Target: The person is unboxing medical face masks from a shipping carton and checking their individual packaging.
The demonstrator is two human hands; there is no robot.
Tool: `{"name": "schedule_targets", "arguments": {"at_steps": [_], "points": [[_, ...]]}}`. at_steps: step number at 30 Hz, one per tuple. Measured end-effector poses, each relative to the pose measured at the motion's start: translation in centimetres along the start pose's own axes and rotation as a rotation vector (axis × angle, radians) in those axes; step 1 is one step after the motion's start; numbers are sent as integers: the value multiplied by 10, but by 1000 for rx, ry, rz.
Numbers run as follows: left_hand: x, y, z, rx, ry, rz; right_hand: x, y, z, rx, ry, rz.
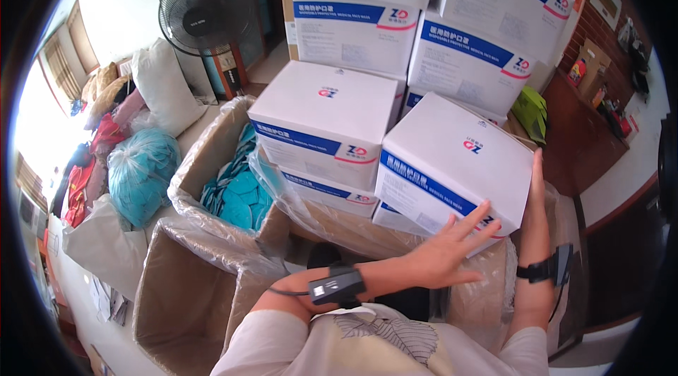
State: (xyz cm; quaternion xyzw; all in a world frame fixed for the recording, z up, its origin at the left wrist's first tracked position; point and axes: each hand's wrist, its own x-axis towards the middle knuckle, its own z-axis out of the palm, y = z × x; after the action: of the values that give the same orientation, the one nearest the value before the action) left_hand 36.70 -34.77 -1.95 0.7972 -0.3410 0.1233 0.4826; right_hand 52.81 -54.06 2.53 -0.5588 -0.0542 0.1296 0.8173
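A white carton with a blue stripe (452, 143) sits slightly turned on a lower carton, most of which it hides. My left hand (448, 249) is open with fingers spread in front of the carton's lower right corner; whether the fingertips touch it, I cannot tell. Along the carton's right side lies my right hand (535, 189), its fingers stretched out and seen nearly edge-on. Black devices are strapped on both my wrists. To the left, another white carton (318, 93) rests on a similar one.
Tall stacks of white cartons (353, 30) rise behind. At left, a plastic-lined cardboard box (191, 178) holds blue-green pieces, with another lined box (183, 291) nearer me. Further left are a filled clear bag (143, 171) and a white sack (166, 86). A black fan (205, 12) stands beyond.
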Motion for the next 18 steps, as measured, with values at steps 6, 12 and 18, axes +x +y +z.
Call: {"name": "schedule_targets", "arguments": {"at_steps": [6,12,18], "points": [[9,-4,23,127,210,13,-64,20,-43,-87,411,-325],[3,-38,-5,-81,386,-91,-136,39,-24,-273,310,-567],[-29,-89,-33,-207,769,-355,-127,76,40,-965,-23,-837]]}}
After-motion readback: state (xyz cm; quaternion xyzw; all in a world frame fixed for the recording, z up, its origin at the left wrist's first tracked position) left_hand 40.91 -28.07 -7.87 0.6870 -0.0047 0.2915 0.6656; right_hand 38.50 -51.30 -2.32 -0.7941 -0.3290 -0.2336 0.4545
